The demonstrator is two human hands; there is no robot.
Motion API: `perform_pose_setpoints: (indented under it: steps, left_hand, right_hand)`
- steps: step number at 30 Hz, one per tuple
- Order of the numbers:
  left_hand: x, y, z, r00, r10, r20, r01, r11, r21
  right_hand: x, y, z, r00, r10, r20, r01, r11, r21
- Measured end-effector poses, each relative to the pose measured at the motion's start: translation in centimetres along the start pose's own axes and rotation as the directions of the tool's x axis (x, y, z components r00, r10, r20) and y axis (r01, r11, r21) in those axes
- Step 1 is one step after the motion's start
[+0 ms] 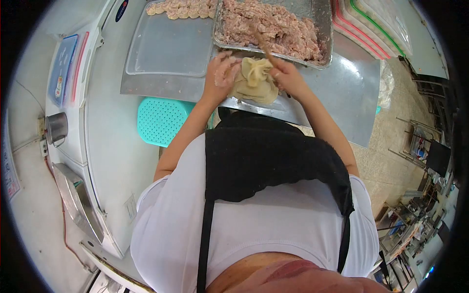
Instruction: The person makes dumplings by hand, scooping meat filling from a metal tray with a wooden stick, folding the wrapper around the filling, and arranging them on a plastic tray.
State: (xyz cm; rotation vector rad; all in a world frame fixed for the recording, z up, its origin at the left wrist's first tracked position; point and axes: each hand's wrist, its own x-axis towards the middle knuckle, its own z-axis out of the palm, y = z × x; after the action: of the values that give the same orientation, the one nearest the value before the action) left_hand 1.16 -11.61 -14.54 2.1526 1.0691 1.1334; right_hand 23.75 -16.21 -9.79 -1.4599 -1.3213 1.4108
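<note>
My left hand (221, 71) is curled around a small piece of wrapper with pinkish filling. Right beside it lies a pile of pale dough wrappers (255, 80) on the steel table edge. My right hand (288, 75) grips a wooden stick (261, 43) that slants up over the wrappers into a metal tray (328, 49) heaped with minced meat (273, 24). A row of folded dumplings (181, 7) lies at the far end of a clear plastic tray (166, 49) to the left.
The steel table (351, 97) holds stacked trays with red and green rims (373, 27) at the far right. A teal perforated stool (161, 119) stands below the table at left. A white appliance (110, 122) with a metal cup (56, 128) runs along the left.
</note>
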Motion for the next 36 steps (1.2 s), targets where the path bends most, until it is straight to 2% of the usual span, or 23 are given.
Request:
perform_pose_setpoints:
  steps: [1,3,6,9,11,12,14,16,18,19,20,21,22,23,24,25,26,28,29,31,32,34,36]
  left_hand:
    - [0.3,0.6,-0.5,1.0,0.007,-0.027,-0.006,0.999,0.052]
    - [0.8,2.1,-1.3,0.998,0.019,-0.054,-0.013,0.994,0.104]
    - [1.0,3.6,-1.1,0.997,-0.008,0.082,0.0,0.996,0.093]
    - [1.5,3.2,-0.1,0.975,0.096,0.201,-0.101,0.995,0.014]
    - [1.7,2.8,0.0,0.943,-0.099,0.317,0.111,0.994,-0.02]
    - [1.9,2.8,-0.2,0.944,-0.094,0.318,0.107,0.994,-0.024]
    - [2.0,3.4,-1.1,0.947,-0.293,0.134,0.312,0.937,-0.158]
    - [2.3,3.5,-2.2,0.96,-0.275,0.061,0.281,0.944,-0.172]
    - [2.4,3.2,-2.9,0.976,0.215,0.021,-0.216,0.965,0.148]
    - [2.3,3.1,-2.8,0.976,0.218,0.023,-0.219,0.965,0.144]
    - [1.9,2.9,-2.7,0.951,0.26,0.166,-0.273,0.961,0.055]
    - [1.5,2.7,-2.6,0.902,0.309,0.301,-0.312,0.949,-0.039]
    - [1.2,2.7,-2.6,0.9,0.317,0.3,-0.319,0.947,-0.042]
    - [1.0,2.9,-2.6,0.939,0.108,0.326,-0.054,0.984,-0.17]
    - [1.0,3.0,-2.5,0.919,-0.099,0.383,0.219,0.933,-0.284]
    - [1.2,2.9,-2.3,0.918,-0.094,0.385,0.217,0.932,-0.29]
    - [1.7,3.0,-2.4,0.914,-0.121,0.386,0.212,0.956,-0.203]
    - [2.0,2.4,-2.1,0.913,-0.147,0.38,0.204,0.972,-0.114]
    - [1.7,1.4,-1.7,0.912,-0.063,0.405,0.101,0.992,-0.072]
    - [1.8,1.0,-1.5,0.901,0.024,0.433,-0.012,0.999,-0.031]
    - [2.0,1.2,-1.6,0.919,0.073,0.387,-0.072,0.997,-0.016]
    - [2.4,1.8,-1.9,0.934,0.124,0.336,-0.133,0.991,0.005]
    - [2.7,2.6,-2.3,0.959,0.158,0.236,-0.176,0.983,0.056]
  right_hand:
    - [1.6,3.1,-0.3,0.997,-0.069,0.021,0.072,0.94,-0.335]
    - [0.6,1.5,-0.4,0.999,-0.054,-0.006,0.047,0.917,-0.397]
    - [0.1,0.4,-0.8,0.997,-0.074,-0.021,0.052,0.848,-0.528]
    - [-0.2,0.7,-1.8,0.985,-0.168,-0.049,0.104,0.785,-0.611]
    - [-0.9,0.8,-2.7,0.972,-0.219,-0.082,0.12,0.769,-0.628]
    - [-1.4,0.7,-3.3,0.968,-0.239,-0.076,0.134,0.751,-0.647]
    - [-2.3,-0.1,-3.4,0.965,-0.253,-0.073,0.142,0.732,-0.667]
    - [-3.0,-2.3,-2.8,0.995,-0.034,-0.099,-0.019,0.87,-0.493]
    - [-3.0,-3.7,-1.2,0.997,-0.037,-0.072,0.006,0.921,-0.389]
    - [-2.9,-4.1,-0.7,0.998,-0.047,-0.044,0.033,0.96,-0.278]
    - [-2.7,-3.2,-0.6,0.998,-0.045,-0.05,0.03,0.96,-0.279]
    - [-2.2,-1.8,-0.4,0.993,-0.109,-0.05,0.075,0.893,-0.443]
    - [-1.8,-0.7,-0.7,0.984,-0.174,-0.039,0.117,0.796,-0.594]
    - [-1.9,-1.4,-1.0,0.983,-0.18,-0.045,0.118,0.793,-0.598]
    - [-2.3,-2.0,-1.4,0.997,-0.066,-0.042,0.023,0.758,-0.652]
    - [-2.9,-2.7,-1.8,0.998,0.053,-0.046,-0.071,0.708,-0.703]
    - [-3.3,-3.2,-2.3,0.997,0.054,-0.051,-0.075,0.706,-0.704]
    - [-3.8,-4.2,-3.3,0.994,-0.091,-0.066,0.024,0.747,-0.664]
    - [-3.7,-4.4,-4.4,0.993,-0.094,-0.066,0.027,0.746,-0.665]
    - [-3.4,-4.8,-6.8,0.905,-0.424,-0.029,0.172,0.427,-0.888]
    - [-3.4,-6.0,-7.1,0.903,-0.428,-0.031,0.171,0.426,-0.888]
    - [-3.2,-8.6,-7.6,0.969,-0.237,-0.069,-0.004,0.264,-0.964]
    - [-1.2,-6.2,-8.2,0.978,-0.192,-0.079,-0.039,0.207,-0.978]
